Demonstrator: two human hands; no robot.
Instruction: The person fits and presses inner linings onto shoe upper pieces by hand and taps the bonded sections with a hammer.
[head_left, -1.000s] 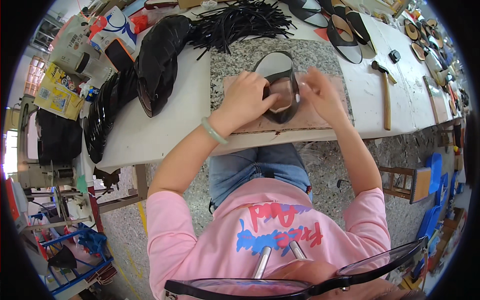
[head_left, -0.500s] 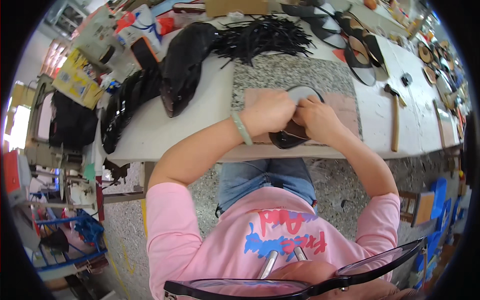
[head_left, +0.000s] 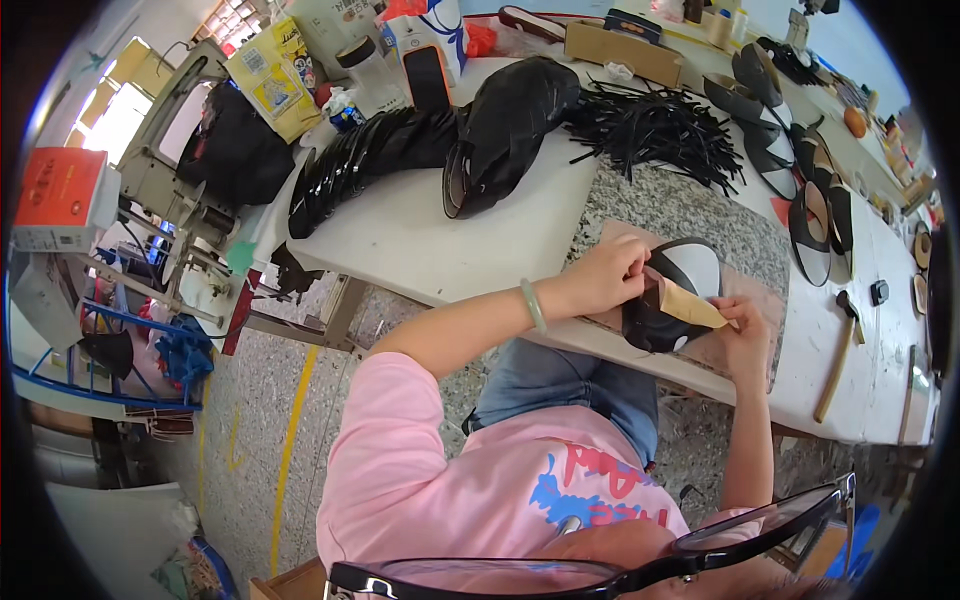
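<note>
A black and white shoe upper lies on a pinkish board in front of me. Over its opening stretches a tan strip, paper-like in look. My left hand is closed at the upper's left edge, fingers curled beside the strip's brown end; exactly what it pinches is partly hidden. Between the fingertips of my right hand is the strip's other end, at the right.
Under the board is a speckled stone slab. Beyond it lie a heap of thin black strips and a black bundle. At right are a hammer and several shoe uppers. Farther left stands a sewing machine.
The view has swung left. My hands, close together over the shoe upper before, are now apart. The tan strip now shows between them, and the upper is turned differently.
</note>
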